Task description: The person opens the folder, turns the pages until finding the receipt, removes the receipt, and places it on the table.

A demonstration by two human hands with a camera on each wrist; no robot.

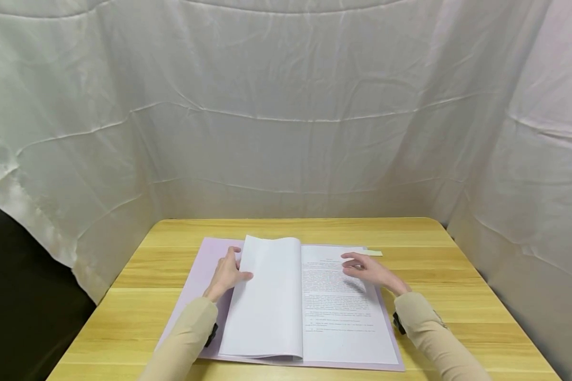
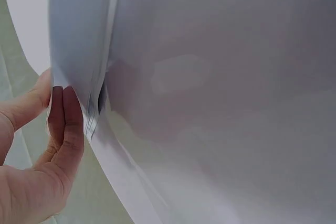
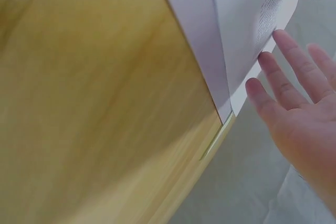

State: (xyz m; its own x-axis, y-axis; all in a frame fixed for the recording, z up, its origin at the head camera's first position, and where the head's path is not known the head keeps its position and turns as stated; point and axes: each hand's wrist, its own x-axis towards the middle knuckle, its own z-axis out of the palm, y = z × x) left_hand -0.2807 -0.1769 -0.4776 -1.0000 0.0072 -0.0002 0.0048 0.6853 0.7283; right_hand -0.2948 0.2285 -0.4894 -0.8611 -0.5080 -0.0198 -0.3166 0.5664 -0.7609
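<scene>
A lilac folder (image 1: 194, 290) lies spread on the table with a stack of paper in it. Turned sheets (image 1: 269, 299) show their blank white side on the left half. My left hand (image 1: 225, 276) holds their outer edge, and the left wrist view has the thumb (image 2: 32, 100) on one face and the fingers (image 2: 71, 135) on the other. On the right half lies a printed page (image 1: 338, 301). My right hand (image 1: 371, 271) is over its upper right part, holding nothing, with its fingers (image 3: 283, 85) spread in the right wrist view.
A pale yellow-green strip (image 1: 373, 253) sticks out past the folder's top right corner. The wooden table (image 1: 462, 317) has rounded far corners. Light grey cloth (image 1: 286, 132) hangs behind it and at both sides. Something black (image 1: 19, 296) shows at the far left.
</scene>
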